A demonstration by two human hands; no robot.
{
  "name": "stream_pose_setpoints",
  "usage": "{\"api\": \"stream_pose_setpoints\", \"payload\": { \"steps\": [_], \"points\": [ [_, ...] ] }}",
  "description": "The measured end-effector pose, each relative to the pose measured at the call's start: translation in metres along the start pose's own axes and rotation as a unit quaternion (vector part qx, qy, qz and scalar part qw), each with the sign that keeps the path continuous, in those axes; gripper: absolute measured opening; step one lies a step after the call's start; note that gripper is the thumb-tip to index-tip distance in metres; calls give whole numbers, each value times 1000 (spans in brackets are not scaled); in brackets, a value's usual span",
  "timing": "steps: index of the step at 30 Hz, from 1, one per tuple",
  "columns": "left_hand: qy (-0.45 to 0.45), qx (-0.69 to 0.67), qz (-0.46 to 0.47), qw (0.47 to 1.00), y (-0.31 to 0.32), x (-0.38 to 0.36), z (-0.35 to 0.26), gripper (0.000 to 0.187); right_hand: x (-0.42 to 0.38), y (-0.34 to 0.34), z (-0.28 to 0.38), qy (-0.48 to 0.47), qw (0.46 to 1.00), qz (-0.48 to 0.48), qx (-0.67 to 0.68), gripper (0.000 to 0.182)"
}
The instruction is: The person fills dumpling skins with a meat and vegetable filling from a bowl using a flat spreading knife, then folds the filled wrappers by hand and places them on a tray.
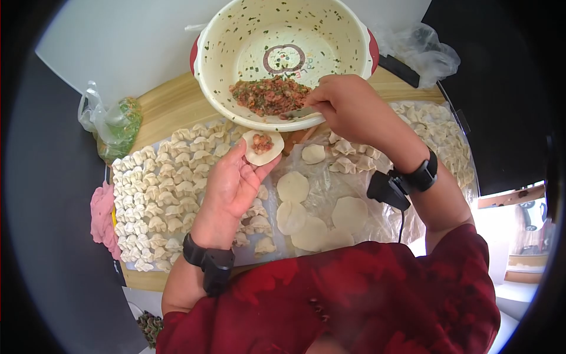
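My left hand [233, 180] holds a round dumpling wrapper [272, 154] on its fingertips, with a small mound of meat filling [261, 143] in the middle. At the near rim of a large white basin [236, 26], my right hand [345, 106] is closed around a thin utensil [302, 113]. The utensil's tip lies by the chopped meat filling [268, 95] in the basin; its exact kind is hard to make out. Loose flat wrappers [349, 213] lie partly overlapping on a plastic sheet below my right hand.
Rows of folded dumplings [156, 192] cover a sheet on the left, and more dumplings [433, 127] fill the right side. A bag of chopped greens [121, 127] stands at the back left, above a pink cloth [104, 218]. Crumpled plastic [421, 50] lies beyond the basin's right side.
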State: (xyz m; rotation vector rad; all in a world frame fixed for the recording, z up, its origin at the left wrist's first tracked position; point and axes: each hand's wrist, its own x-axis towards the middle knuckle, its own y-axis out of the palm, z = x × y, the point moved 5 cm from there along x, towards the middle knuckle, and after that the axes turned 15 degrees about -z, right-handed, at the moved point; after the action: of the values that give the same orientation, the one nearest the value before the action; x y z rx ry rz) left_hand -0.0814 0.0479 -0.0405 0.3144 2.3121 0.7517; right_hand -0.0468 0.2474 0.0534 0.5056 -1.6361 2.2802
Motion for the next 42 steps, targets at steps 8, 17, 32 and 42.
{"api": "stream_pose_setpoints", "payload": {
  "steps": [8,17,32,42],
  "points": [
    [13,-5,-6,1000,5,-2,-3,41,-40,-16,27,-2,976,-146,162,17],
    [14,-26,-1,1000,1,1,-2,38,-57,-13,39,-114,961,-201,153,32],
    [17,-30,14,999,-1,2,-7,41,-35,1,34,2,979,-144,141,14],
    [20,-35,23,999,-2,-5,-7,43,-73,9,50,-134,965,-205,88,34]
  ]
}}
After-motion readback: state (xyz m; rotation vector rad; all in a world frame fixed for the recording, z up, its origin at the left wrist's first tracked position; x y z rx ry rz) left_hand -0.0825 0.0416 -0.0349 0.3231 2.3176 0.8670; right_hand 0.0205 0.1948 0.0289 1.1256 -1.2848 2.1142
